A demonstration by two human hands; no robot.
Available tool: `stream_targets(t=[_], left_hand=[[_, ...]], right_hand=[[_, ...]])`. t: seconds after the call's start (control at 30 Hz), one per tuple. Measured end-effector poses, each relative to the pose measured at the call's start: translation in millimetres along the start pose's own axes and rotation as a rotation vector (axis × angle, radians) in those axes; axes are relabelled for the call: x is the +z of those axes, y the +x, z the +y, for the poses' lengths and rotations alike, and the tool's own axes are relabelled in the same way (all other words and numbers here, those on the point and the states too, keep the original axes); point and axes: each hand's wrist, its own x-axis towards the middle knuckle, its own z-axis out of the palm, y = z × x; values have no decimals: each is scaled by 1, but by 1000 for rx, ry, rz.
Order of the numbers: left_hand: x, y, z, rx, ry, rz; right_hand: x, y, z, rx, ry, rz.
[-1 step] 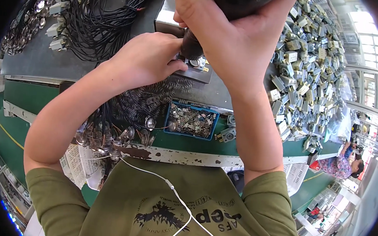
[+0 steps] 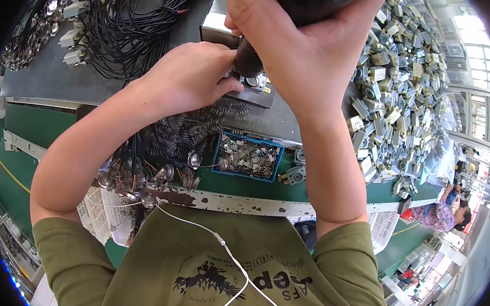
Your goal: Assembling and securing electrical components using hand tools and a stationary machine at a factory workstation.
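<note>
- On the table [image 2: 45, 82], landmark is the blue tray [image 2: 248, 157] of small metal clips near its front edge.
- Right of the tray: a big heap of grey-green lock-like parts [image 2: 400, 84], spreading to the table's far right.
- Up-left of the tray: a bundle of black wires [image 2: 132, 23] with white connectors.
- Just left of the tray: coiled springs [image 2: 192, 129], plus wired metal discs hanging over the table edge.
- Above the tray: right hand [image 2: 303, 49] wrapped shut around a dark power tool [image 2: 292, 8], tip pointing down.
- Above-left of the tray: left hand [image 2: 191, 75], fingers curled, pinching a small metal part [image 2: 256, 84] under the tool tip, on a grey fixture block.
</note>
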Motion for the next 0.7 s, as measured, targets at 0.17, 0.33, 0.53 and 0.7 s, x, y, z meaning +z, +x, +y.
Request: stream_targets(t=[0.17,0.33,0.53,0.7], left_hand=[[9,-3,-8,-45,-130,22],[11,-5,-7,-27,-157,87],[2,-5,16,218,175,125],[-13,-9,16,314,67,21]], right_hand=[[19,-8,-31,418,83,189],[-12,7,-43,347,-55,167],[-56,35,-78,774,-59,166],[-97,4,-41,538,-507,237]])
